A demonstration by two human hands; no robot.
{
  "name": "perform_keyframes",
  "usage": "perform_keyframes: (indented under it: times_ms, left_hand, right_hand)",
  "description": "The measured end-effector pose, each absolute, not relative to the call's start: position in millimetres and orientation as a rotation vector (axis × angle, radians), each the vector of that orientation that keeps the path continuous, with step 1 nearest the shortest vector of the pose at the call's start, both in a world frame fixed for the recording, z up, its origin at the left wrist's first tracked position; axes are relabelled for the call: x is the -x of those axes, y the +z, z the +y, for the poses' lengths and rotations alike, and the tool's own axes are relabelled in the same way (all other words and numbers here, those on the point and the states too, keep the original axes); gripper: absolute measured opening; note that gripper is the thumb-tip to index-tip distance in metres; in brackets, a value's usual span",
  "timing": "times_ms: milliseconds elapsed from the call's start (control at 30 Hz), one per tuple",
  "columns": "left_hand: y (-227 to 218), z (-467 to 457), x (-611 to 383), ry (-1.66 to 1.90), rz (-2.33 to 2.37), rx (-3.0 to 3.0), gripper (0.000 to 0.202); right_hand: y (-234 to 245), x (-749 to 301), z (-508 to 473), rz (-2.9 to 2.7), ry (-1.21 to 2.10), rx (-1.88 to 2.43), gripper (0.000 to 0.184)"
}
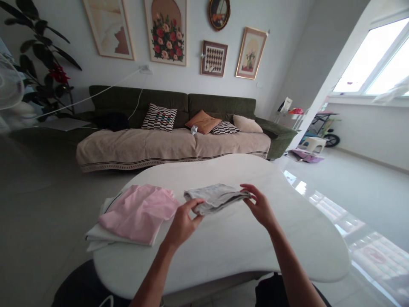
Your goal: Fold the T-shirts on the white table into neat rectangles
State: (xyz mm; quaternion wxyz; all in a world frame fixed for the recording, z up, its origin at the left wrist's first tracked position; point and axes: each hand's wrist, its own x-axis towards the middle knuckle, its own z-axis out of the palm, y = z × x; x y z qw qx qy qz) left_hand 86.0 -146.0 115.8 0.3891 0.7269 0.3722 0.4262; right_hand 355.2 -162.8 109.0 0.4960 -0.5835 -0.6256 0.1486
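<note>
A folded light grey cloth point(217, 197) spans the space between my hands, over the middle of the white table point(287, 230). My left hand point(185, 221) pinches its near left corner between thumb and fingers. At the cloth's right end, my right hand point(260, 207) grips the edge, with the thumb below and the fingers on top. The layers show along the near side as a dark gap. Left of my left hand lies a crumpled pink cloth point(140, 211), on top of folded white fabric point(102, 233) with a dark stripe.
Behind the table stands a dark green sofa point(220, 102) with a beige cover point(172, 147) and several cushions. A fan point(11, 83) and a dark-leaved plant point(41, 51) are at the left. On the right floor sit a white stool point(315, 144) and a purple item point(308, 155).
</note>
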Motion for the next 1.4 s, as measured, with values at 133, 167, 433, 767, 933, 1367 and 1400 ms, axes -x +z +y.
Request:
perform_keyframes:
  times_ms: [133, 167, 433, 767, 933, 1367, 1400]
  left_hand:
    - [70, -184, -87, 0.654, 0.907, -2.151, 0.035]
    - [58, -185, -88, 0.583, 0.906, -2.186, 0.032]
    - [5, -108, -110, 0.591, 1.576, -2.333, 0.034]
    - [-2, -184, -97, 0.638, 1.525, -2.502, 0.028]
    - [-12, -249, -144, 0.700, 0.847, -2.466, 0.028]
    - [-47, -160, -124, 0.476, 1.251, -2.613, 0.049]
    - [-50, -165, -124, 0.460, 1.277, -2.613, 0.049]
  right_hand:
    - [42, -369, -197, -1.754, 0.246, 1.660, 0.039]
    - [28, -367, -202, -1.793, 0.227, 1.718, 0.040]
    - [-8, -231, -211, -1.855, 0.118, 1.738, 0.033]
    - [1, -304, -220, -2.052, 0.188, 1.974, 0.026]
    - [22, -325, -184, -1.970, -0.018, 2.319, 0.026]
    - [-29, -302, -199, -1.388, 0.178, 2.331, 0.051]
    - [-25, -314, -192, -1.300, 0.175, 2.312, 0.050]
